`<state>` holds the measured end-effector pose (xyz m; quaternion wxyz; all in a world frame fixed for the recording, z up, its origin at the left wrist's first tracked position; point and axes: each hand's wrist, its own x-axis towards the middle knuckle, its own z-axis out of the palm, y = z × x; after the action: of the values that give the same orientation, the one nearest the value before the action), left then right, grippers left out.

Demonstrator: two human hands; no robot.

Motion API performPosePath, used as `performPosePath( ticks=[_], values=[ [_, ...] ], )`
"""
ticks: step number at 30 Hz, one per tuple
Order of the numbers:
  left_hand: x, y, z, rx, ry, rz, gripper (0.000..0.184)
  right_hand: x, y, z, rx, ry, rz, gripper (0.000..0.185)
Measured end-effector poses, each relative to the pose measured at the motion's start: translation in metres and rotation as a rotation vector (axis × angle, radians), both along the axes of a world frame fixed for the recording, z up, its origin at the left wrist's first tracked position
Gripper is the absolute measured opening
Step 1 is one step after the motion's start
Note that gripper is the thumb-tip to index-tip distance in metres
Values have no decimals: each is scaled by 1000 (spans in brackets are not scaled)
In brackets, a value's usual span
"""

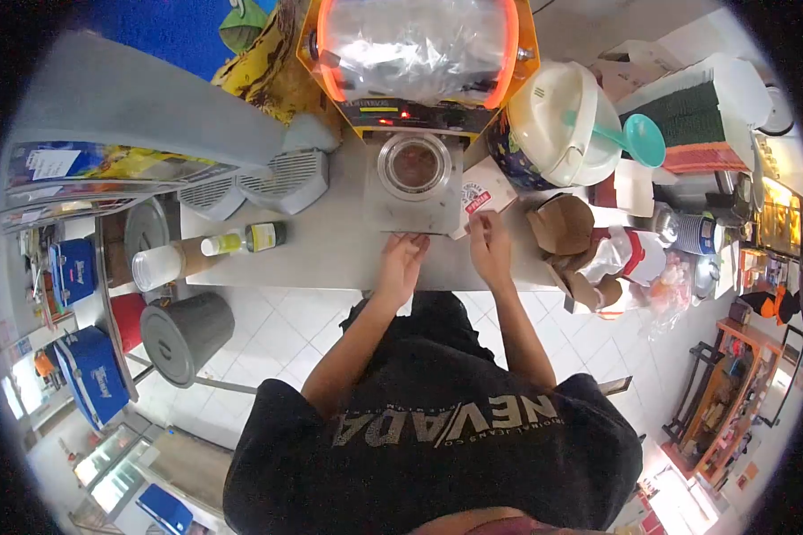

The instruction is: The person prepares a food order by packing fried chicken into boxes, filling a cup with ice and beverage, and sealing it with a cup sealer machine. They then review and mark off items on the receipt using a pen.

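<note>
A cup (414,166) with dark brown contents sits in the round holder of a metal tray (384,209), under an orange-framed cup sealing machine (388,116). My left hand (401,263) is at the tray's front edge, palm partly turned up, fingers loosely bent and apart, with nothing visible in them. To its right, my right hand (491,250) has its fingers pinched together over the lower edge of a white paper (499,183) with red and black print. Whether the fingertips grip the paper or something small is hidden.
A clear film roll (419,45) fills the machine's top. At right stand a lidded white tub (553,125), a turquoise ladle (642,140), brown cardboard containers (560,225) and stacked cups (694,234). Two small bottles (266,236) lie left; a grey bin (186,339) stands below.
</note>
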<state>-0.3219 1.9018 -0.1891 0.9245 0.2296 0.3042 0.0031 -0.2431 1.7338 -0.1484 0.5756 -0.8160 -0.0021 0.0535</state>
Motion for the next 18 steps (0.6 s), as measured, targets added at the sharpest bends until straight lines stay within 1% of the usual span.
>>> performPosePath(
  ticks=[1, 4, 5, 8, 11, 12, 13, 16, 18],
  values=[
    [-2, 6, -4, -27, -14, -28, 36, 9, 3, 6, -69, 6, 40, 14],
    [-9, 23, -20, -38, -46, -52, 38, 37, 28, 12, -198, -415, 117, 17],
    [-12, 27, -26, -33, -54, -50, 39, 45, 37, 17, -186, -438, 145, 18],
    [-12, 40, -76, 1082, 219, -287, 47, 66, 56, 35, -172, -489, 210, 21],
    [43, 50, -80, 2294, -12, -54, 66, 79, 64, 39, -221, -472, 249, 20],
    [64, 50, -81, 2399, -33, -72, 67, 79, 63, 37, -248, -465, 259, 20],
    [82, 51, -82, 2438, -47, -131, 68, 78, 59, 36, -279, -453, 263, 20],
    [115, 46, -85, 2483, -47, -255, 71, 78, 59, 26, -381, -498, 300, 40],
    [118, 42, -86, 2476, -49, -293, 73, 76, 69, 44, -463, -537, 286, 60]
  ],
)
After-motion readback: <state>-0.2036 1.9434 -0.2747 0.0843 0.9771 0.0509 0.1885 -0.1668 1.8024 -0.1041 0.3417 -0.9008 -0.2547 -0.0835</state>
